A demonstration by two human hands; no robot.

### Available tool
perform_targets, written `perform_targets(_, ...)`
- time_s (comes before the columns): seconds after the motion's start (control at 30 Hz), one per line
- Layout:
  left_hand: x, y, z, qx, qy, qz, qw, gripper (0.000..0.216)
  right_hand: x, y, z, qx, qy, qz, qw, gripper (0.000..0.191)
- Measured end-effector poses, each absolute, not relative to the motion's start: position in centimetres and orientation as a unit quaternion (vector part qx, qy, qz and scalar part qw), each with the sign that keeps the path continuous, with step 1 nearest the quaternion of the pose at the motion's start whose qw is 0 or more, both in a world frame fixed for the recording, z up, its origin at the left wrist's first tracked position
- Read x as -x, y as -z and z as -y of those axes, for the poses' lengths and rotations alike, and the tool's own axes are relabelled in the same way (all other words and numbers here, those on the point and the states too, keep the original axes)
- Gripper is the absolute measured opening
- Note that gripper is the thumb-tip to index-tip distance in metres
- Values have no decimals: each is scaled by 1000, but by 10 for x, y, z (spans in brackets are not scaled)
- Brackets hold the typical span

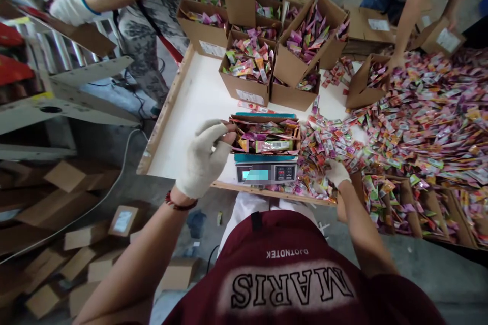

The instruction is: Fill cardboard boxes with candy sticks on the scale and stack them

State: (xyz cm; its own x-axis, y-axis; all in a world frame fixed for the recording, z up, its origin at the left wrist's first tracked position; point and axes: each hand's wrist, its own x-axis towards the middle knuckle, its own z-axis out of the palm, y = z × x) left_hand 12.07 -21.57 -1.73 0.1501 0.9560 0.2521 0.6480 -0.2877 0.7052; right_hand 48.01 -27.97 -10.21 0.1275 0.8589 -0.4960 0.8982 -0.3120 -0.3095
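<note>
My left hand (204, 155), in a white glove, grips the left flap of a small open cardboard box (267, 135) filled with colourful sachets. The box sits on a digital scale (266, 170) at the near edge of the white table (190, 106). My right hand (337, 172), also gloved, rests curled on the heap of loose sachets (412, 117) just right of the scale; what its fingers hold is hidden among the packets.
Several open boxes full of sachets (249, 63) stand at the back of the table. A person's gloved hands (70, 9) work at far left, and another person's arm (409, 15) reaches in at far right. Flattened and small cartons (76, 236) litter the floor left.
</note>
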Motion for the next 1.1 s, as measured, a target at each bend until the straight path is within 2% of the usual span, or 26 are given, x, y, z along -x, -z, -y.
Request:
perform_targets(0.1,-129,17,212,-733,-351,-534,235,23,-504,79,269,-723,329,-607,4,26)
perform_targets(0.17,-134,17,211,-736,-351,-526,243,22,-509,55,258,-669,357,-648,-66,13)
perform_targets(0.23,-141,16,210,-737,-355,-518,248,22,-499,29,241,-570,377,-712,-158,9)
perform_targets(0.3,-147,14,209,-736,-364,-513,250,22,-474,4,220,-478,366,-771,-208,12)
perform_targets(0.43,-151,8,209,-734,-363,-520,244,24,-420,-25,183,-468,289,-813,-191,35)
perform_targets(0.5,-143,5,213,-731,-358,-531,233,24,-412,-28,178,-474,271,-814,-195,32)
perform_targets(0.57,-131,4,220,-723,-354,-552,216,23,-421,-26,185,-467,276,-812,-216,16)
perform_targets(0.63,-115,5,228,-709,-352,-578,200,22,-439,-22,199,-484,280,-793,-243,10)
perform_targets(0.83,-87,15,241,-675,-358,-614,200,21,-474,-15,235,-591,221,-723,-281,10)
perform_targets(1.1,-117,-1,229,-703,-375,-568,206,22,-429,-22,222,-541,213,-730,-360,20)
